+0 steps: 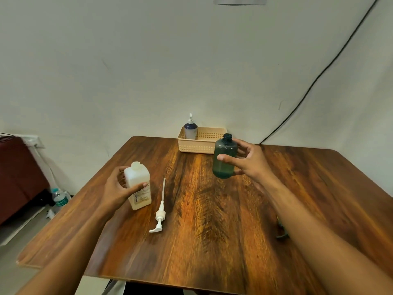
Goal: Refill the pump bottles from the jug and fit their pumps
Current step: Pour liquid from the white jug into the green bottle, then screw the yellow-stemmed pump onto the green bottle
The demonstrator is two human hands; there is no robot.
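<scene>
A white square jug (138, 184) with a cap on top stands at the table's left side, and my left hand (118, 189) grips it from the left. My right hand (248, 160) wraps around a dark green bottle (224, 158) with an open neck; its fingers look loosely spread and the bottle's base is at the table surface. Between the two lies a white pump (160, 216) with its long tube pointing away from me. A second bottle (190, 128) with its pump fitted stands in the beige basket (202, 145) at the back.
The wooden table (202, 220) ends close on the left. A dark object (281, 231) shows beside my right forearm. A black cable (319, 75) runs down the wall. On the floor at left stands a water bottle (60, 199) beside dark red furniture (19, 177).
</scene>
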